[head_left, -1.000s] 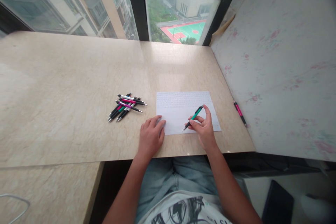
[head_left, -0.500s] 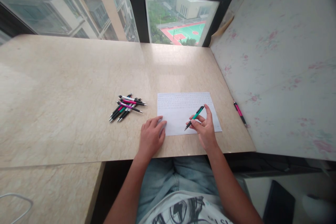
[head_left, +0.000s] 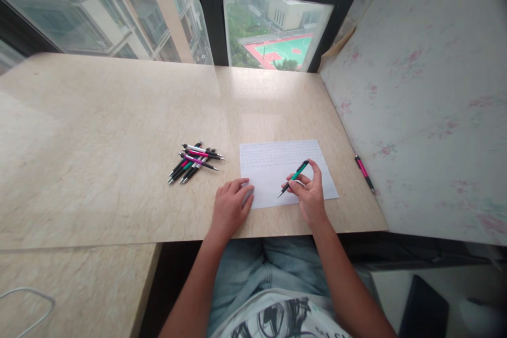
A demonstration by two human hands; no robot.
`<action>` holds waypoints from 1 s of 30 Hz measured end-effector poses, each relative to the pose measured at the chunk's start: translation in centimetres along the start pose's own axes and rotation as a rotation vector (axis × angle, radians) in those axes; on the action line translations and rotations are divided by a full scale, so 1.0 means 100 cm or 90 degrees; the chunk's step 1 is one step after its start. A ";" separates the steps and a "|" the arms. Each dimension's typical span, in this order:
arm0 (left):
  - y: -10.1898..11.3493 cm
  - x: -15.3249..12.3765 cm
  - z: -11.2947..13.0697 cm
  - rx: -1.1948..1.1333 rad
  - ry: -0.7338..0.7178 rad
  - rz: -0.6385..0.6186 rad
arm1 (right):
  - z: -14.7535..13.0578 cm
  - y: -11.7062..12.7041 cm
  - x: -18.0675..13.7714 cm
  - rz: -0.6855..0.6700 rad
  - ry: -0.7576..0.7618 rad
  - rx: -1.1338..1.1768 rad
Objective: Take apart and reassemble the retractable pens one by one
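In the head view, my right hand (head_left: 311, 196) grips a green and black ballpoint pen (head_left: 298, 171) over the paper. A fingertip touches the pen's top end, and its tip points down to the left. The sheet of paper (head_left: 269, 185) carries rows of faint writing on its upper part. My left hand (head_left: 232, 205) lies flat across the sheet's lower left edge, fingers stretched out and holding nothing. Left of the paper is a pile of pens (head_left: 194, 162) in black with white, pink, purple and green.
The light marble-patterned tabletop (head_left: 119, 132) runs up to the windows at the back. A pink and black pen (head_left: 363, 173) rests at the foot of the flowered wall (head_left: 428, 116). A white cable (head_left: 39, 296) lies on the lower left surface.
The whole view has shifted slightly. My right hand keeps the green pen in the same grip, fingertip at its top end. My left hand stays on the paper's edge.
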State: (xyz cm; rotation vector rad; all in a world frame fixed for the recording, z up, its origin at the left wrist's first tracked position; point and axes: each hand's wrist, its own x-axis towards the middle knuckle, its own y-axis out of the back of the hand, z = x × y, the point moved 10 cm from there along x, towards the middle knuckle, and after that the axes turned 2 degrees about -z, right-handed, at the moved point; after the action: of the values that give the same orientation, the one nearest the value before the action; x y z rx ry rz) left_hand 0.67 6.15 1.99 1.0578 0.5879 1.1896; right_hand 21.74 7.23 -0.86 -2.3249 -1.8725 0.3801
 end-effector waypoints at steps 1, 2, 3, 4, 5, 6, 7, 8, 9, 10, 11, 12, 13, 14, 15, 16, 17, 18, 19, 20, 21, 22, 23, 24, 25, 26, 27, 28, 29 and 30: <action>0.000 0.000 0.000 -0.003 0.000 -0.001 | -0.001 -0.001 0.001 0.001 0.008 -0.001; 0.000 0.000 0.000 -0.006 0.000 -0.001 | -0.002 -0.002 0.002 0.003 0.016 -0.001; 0.000 0.000 -0.001 -0.009 0.000 -0.002 | -0.003 -0.004 0.004 0.004 0.026 -0.001; 0.000 -0.001 -0.001 -0.012 -0.001 -0.001 | -0.003 -0.006 0.007 0.004 0.034 -0.003; 0.000 -0.001 -0.001 -0.014 -0.001 0.000 | -0.002 -0.010 0.009 0.002 0.038 -0.008; 0.000 -0.001 -0.001 -0.016 0.000 0.002 | -0.001 -0.014 0.013 -0.003 0.037 -0.016; 0.001 -0.001 -0.001 -0.018 0.001 0.005 | 0.002 -0.019 0.016 -0.008 0.029 -0.025; 0.001 -0.001 -0.001 -0.021 0.003 0.006 | 0.006 -0.024 0.019 -0.012 0.016 -0.034; 0.001 -0.002 -0.001 -0.023 0.004 0.006 | 0.009 -0.030 0.022 -0.018 0.002 -0.043; 0.001 -0.002 -0.001 -0.026 0.005 0.005 | 0.012 -0.036 0.024 -0.024 -0.009 -0.051; 0.001 -0.002 -0.001 -0.029 0.005 0.005 | 0.014 -0.043 0.026 -0.031 -0.012 -0.060; 0.001 -0.002 -0.001 -0.032 0.005 0.004 | 0.013 -0.051 0.028 -0.041 -0.005 -0.071; 0.002 -0.002 -0.001 -0.034 0.003 0.004 | 0.011 -0.059 0.029 -0.057 0.011 -0.086; 0.002 -0.002 -0.001 -0.036 0.002 0.004 | 0.008 -0.069 0.029 -0.080 0.031 -0.106; 0.002 -0.002 0.000 -0.036 0.001 0.004 | 0.005 -0.078 0.029 -0.105 0.053 -0.129; 0.002 -0.002 -0.001 -0.036 0.001 0.004 | 0.002 -0.087 0.029 -0.130 0.076 -0.155; 0.002 -0.002 -0.001 -0.034 0.001 0.002 | -0.001 -0.095 0.029 -0.152 0.099 -0.184; 0.002 -0.002 -0.001 -0.033 0.001 -0.001 | -0.004 -0.102 0.028 -0.171 0.124 -0.218; 0.001 -0.002 -0.001 -0.031 0.001 -0.003 | -0.007 -0.108 0.028 -0.184 0.153 -0.256; 0.001 -0.002 -0.001 -0.029 0.000 -0.006 | -0.009 -0.113 0.027 -0.193 0.184 -0.294; 0.001 -0.001 -0.001 -0.028 -0.001 -0.008 | -0.012 -0.117 0.027 -0.199 0.216 -0.330; 0.001 -0.001 -0.001 -0.027 -0.002 -0.010 | -0.013 -0.121 0.027 -0.201 0.245 -0.361; 0.001 -0.001 -0.001 -0.027 -0.002 -0.011 | -0.014 -0.124 0.027 -0.200 0.267 -0.385; 0.000 -0.001 -0.001 -0.027 -0.002 -0.012 | -0.014 -0.126 0.027 -0.196 0.281 -0.401; 0.000 -0.001 -0.002 -0.029 0.000 -0.013 | -0.012 -0.127 0.028 -0.191 0.284 -0.412; 0.000 -0.001 -0.002 -0.030 0.001 -0.014 | -0.010 -0.126 0.030 -0.184 0.280 -0.419; 0.000 -0.001 -0.002 -0.033 0.002 -0.015 | -0.007 -0.125 0.031 -0.175 0.270 -0.428; 0.000 -0.002 -0.002 -0.035 0.003 -0.015 | -0.004 -0.123 0.032 -0.162 0.258 -0.440; 0.000 -0.002 -0.002 -0.038 0.003 -0.016 | -0.001 -0.121 0.033 -0.148 0.246 -0.453; 0.000 -0.002 -0.002 -0.041 0.005 -0.017 | 0.000 -0.119 0.033 -0.135 0.238 -0.467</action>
State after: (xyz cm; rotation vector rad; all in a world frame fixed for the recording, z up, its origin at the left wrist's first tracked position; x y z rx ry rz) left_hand 0.44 6.05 1.88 0.9886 0.5647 1.1819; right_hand 11.23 13.09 1.79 -2.2813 -2.2584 -0.8413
